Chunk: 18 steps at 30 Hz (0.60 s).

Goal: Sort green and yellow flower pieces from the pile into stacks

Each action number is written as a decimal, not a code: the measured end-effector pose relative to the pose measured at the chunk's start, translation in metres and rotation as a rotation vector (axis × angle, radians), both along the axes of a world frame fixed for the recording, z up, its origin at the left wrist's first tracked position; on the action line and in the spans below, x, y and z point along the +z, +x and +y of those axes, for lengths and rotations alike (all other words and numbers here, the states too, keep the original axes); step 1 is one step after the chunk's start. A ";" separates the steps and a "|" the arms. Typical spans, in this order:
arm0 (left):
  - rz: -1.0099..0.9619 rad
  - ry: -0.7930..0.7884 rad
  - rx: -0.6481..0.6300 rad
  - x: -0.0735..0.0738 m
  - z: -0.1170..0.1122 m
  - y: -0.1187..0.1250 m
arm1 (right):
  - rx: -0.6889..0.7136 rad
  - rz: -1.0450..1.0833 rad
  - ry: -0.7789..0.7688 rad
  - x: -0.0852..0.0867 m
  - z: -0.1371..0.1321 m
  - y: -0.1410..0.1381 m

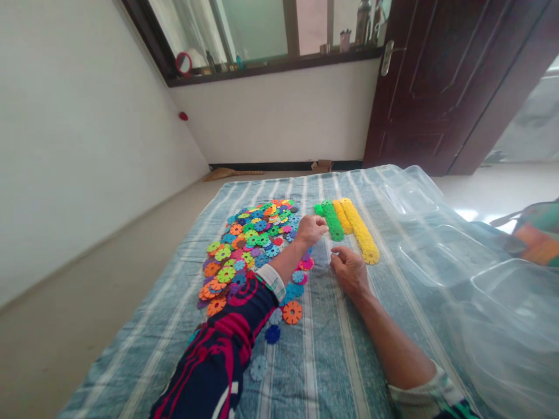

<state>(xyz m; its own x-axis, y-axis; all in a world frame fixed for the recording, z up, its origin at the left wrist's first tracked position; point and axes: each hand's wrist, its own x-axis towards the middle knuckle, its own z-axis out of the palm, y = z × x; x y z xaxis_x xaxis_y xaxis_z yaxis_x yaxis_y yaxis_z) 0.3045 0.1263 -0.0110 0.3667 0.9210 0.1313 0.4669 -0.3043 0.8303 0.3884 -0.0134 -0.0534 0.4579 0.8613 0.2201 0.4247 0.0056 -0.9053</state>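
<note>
Across the striped blue bedspread point(332, 355), I read my left hand point(312, 230) as curled at the edge of the plastic snowflake discs point(248, 250), its grip unclear, and my right hand point(349, 270) loosely open, empty, beside the yellow disc stack point(360, 230), which one careless brush could topple.

Left of the dark wooden door point(437, 87), a window point(257, 29) sits above a white wall point(279, 116), and pale floor point(515, 189) shows right of the door

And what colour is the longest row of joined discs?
Yellow: the longest row shows best in the head view.
</note>
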 end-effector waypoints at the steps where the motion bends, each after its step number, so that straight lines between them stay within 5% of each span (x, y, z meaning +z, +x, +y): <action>1: 0.046 0.017 -0.043 0.008 -0.001 -0.011 | -0.002 0.000 -0.003 0.000 -0.001 0.001; 8: 0.524 -0.091 -0.443 0.063 -0.031 -0.123 | 0.002 -0.024 -0.036 -0.002 -0.002 0.004; 13: 0.732 -0.135 -0.464 0.062 -0.060 -0.174 | -0.005 -0.027 -0.033 -0.002 -0.003 0.004; 18: 0.844 -0.031 -0.539 0.052 -0.081 -0.186 | -0.004 -0.026 -0.031 0.000 -0.005 0.004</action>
<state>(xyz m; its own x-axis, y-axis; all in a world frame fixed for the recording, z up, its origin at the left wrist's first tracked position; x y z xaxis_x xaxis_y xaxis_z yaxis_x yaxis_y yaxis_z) 0.1182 0.0454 0.0409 0.6984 0.6028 -0.3857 0.7130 -0.6328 0.3019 0.3929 -0.0181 -0.0534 0.4554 0.8664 0.2049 0.4479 -0.0240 -0.8938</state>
